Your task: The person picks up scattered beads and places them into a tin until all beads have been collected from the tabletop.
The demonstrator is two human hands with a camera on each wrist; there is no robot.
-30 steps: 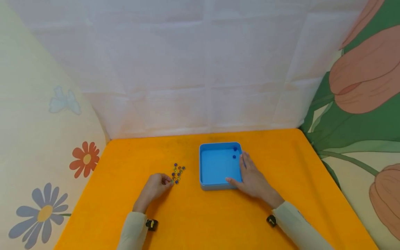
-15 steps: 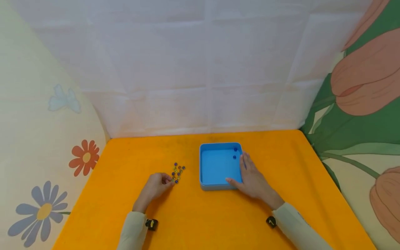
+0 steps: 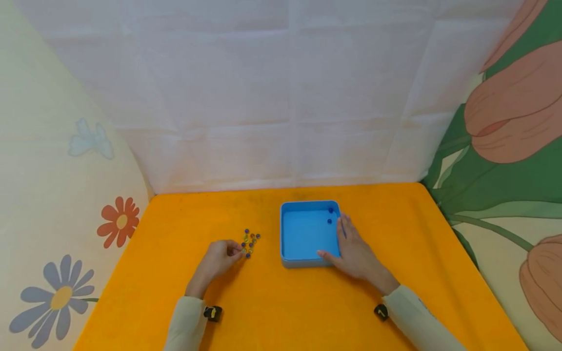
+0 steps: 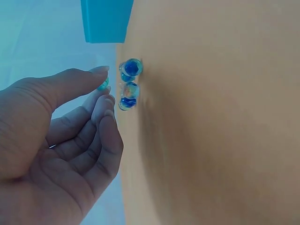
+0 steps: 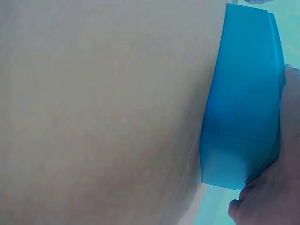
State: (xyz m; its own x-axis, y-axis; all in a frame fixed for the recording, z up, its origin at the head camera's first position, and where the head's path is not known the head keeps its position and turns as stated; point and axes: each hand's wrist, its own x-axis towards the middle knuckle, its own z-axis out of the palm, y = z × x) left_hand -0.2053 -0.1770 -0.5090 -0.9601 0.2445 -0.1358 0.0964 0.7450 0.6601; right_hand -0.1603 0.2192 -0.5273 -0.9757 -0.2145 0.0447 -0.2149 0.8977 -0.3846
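Observation:
Pinched between the left hand's (image 3: 223, 256) thumb and fingers is a small greenish glass marble (image 4: 103, 84); the left wrist view shows it raised off the table. Just beyond those fingertips, a loose cluster of marbles (image 3: 251, 245), blue, yellow and amber, lies on the orange table. A square blue box (image 3: 307, 236), without a lid, stands right of the cluster. Two dark blue marbles (image 3: 330, 221) are inside it near the right wall. The right hand (image 3: 355, 251) holds the box's near right corner, thumb over the near rim and fingers along the right side.
The orange table (image 3: 281, 312) ends at a white cloth backdrop (image 3: 281, 122). Flower-printed cloths (image 3: 61, 298) hang on both sides. Dark bands with small devices (image 3: 212, 313) are on both wrists. The box's raised wall faces the marble cluster.
The left hand has drawn slightly up and away from the cluster's near edge, with the greenish marble in its fingertips. The right hand and the box have not visibly moved.

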